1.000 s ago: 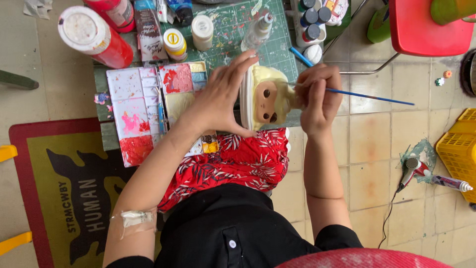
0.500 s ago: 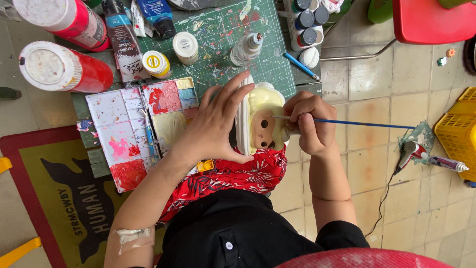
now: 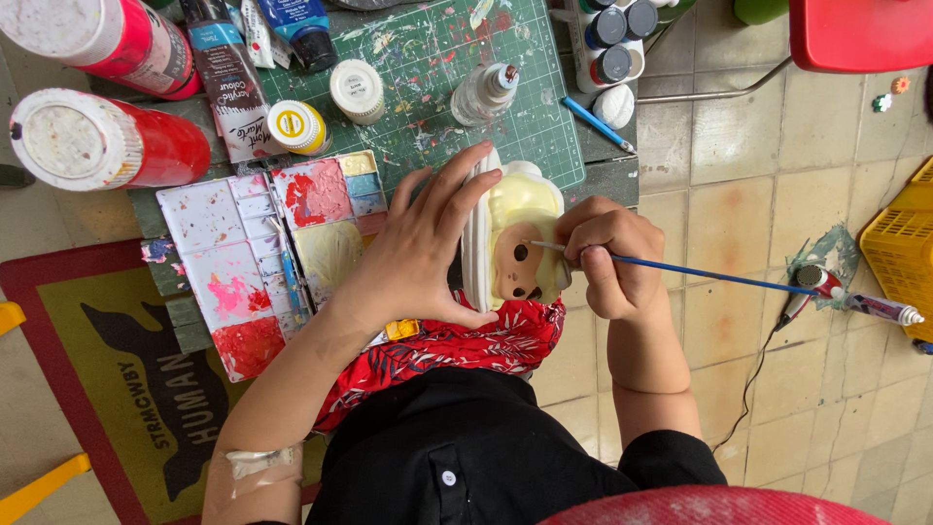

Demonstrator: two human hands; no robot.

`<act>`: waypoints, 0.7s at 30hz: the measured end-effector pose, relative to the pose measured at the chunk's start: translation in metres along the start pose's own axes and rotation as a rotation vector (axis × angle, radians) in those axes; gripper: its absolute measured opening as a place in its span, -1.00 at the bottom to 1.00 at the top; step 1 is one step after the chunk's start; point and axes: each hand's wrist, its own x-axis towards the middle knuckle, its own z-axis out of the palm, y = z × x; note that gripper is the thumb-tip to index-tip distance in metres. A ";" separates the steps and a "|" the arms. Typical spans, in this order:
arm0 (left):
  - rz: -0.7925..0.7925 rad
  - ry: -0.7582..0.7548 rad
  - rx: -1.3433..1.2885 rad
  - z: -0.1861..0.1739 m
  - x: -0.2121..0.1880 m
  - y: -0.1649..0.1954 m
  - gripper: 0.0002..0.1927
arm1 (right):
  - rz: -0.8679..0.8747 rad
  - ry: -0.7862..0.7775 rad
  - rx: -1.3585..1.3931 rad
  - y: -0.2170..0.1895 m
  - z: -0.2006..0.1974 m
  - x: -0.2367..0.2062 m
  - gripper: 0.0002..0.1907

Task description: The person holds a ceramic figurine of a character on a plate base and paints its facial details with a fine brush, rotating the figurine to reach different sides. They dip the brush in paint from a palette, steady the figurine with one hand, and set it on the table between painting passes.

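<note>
Paint-spattered green cutting mat [image 3: 428, 68], tiled floor [image 3: 739, 214]

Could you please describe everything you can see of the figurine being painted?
The figurine looks like plaster or ceramic: a tan face with dark eyes, pale yellow hair or hood, and a white unpainted edge. It lies on its side over the red patterned cloth, by the green cutting mat. The left hand grips its white side; the right hand sets a blue-handled brush to its face.

The floor is of worn beige square tiles [image 3: 739, 224]. A red plastic chair seat [image 3: 860, 34] is far right; a red-bordered floor mat [image 3: 87, 389] lies near left.
</note>
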 end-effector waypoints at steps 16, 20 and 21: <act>-0.005 -0.008 0.000 0.002 -0.001 0.001 0.44 | 0.037 -0.008 -0.062 -0.006 0.000 -0.001 -0.78; -0.007 -0.013 -0.002 0.001 -0.002 0.002 0.43 | 0.055 -0.007 -0.060 -0.007 0.001 -0.004 -0.78; -0.007 -0.014 -0.001 0.001 -0.002 0.002 0.43 | 0.059 -0.005 -0.057 -0.007 0.001 -0.004 -0.78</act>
